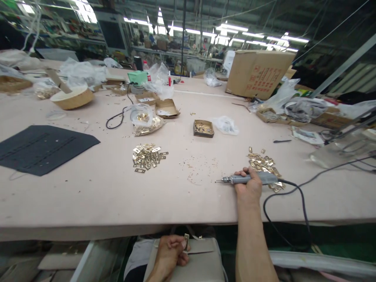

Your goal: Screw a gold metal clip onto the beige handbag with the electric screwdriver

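My right hand (249, 183) is wrapped round a grey electric screwdriver (267, 178) just above the table, its bit pointing left. A black cord runs from its rear end. Below the table edge, my left hand (173, 250) pinches a small gold metal plate (186, 241), held upright over a beige bag (202, 258) on my lap. A pile of gold plates with slots (147, 157) lies left of the middle of the table. More gold metal pieces (263, 162) lie in a heap behind and beside the screwdriver. Tiny screws (202, 166) are scattered between the two piles.
A small open box of tiny gold parts (203, 128) stands mid-table beside a clear plastic bag (226, 125). A dark flat panel (44, 149) lies at the left. A large cardboard box (258, 74) stands at the back right. The screwdriver's cord (302, 196) loops over the table's front edge.
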Action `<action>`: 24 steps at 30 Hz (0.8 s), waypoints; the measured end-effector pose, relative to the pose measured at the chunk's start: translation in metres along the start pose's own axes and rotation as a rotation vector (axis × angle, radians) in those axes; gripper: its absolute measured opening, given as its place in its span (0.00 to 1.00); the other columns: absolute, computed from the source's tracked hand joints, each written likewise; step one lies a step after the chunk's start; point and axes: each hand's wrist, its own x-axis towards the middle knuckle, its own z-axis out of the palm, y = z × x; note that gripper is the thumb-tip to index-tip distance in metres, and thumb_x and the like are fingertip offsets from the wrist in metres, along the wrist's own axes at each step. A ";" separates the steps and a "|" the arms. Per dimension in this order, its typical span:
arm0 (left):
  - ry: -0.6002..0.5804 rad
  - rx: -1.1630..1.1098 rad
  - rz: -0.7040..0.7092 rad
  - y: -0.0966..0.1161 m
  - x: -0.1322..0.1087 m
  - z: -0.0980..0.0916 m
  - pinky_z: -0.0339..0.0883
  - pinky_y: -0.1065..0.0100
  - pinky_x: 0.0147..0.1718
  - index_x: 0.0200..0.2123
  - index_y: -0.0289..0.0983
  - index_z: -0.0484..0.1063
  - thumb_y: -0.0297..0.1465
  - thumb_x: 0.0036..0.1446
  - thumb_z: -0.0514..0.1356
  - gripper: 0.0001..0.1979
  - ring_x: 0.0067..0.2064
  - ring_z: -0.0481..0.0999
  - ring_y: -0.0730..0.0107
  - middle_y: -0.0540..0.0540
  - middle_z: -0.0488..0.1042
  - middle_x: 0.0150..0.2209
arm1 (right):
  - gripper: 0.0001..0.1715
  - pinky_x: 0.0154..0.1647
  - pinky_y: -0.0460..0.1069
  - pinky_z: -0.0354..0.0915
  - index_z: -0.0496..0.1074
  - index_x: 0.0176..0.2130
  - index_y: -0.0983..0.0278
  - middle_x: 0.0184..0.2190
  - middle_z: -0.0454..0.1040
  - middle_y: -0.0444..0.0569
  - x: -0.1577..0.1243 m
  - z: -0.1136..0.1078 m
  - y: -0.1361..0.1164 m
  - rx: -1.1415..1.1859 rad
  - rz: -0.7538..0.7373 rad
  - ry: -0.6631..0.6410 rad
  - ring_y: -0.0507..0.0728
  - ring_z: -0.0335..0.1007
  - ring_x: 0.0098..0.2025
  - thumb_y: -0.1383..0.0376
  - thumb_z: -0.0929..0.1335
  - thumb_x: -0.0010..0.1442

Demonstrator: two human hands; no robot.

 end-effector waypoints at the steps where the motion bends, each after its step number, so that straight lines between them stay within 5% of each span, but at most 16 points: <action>1: -0.002 0.000 0.001 0.000 0.000 0.000 0.66 0.73 0.16 0.28 0.29 0.80 0.56 0.33 0.74 0.33 0.18 0.75 0.68 0.37 0.81 0.27 | 0.14 0.27 0.44 0.69 0.62 0.35 0.62 0.29 0.65 0.36 0.002 0.003 0.003 0.021 0.003 0.013 0.44 0.59 0.21 0.67 0.72 0.54; 24: 0.011 -0.016 -0.001 0.010 -0.003 0.004 0.66 0.72 0.17 0.30 0.30 0.80 0.57 0.35 0.74 0.34 0.19 0.75 0.69 0.37 0.81 0.28 | 0.17 0.27 0.45 0.70 0.63 0.35 0.62 0.30 0.66 0.37 -0.006 0.012 0.017 0.062 -0.032 0.012 0.45 0.62 0.23 0.67 0.75 0.50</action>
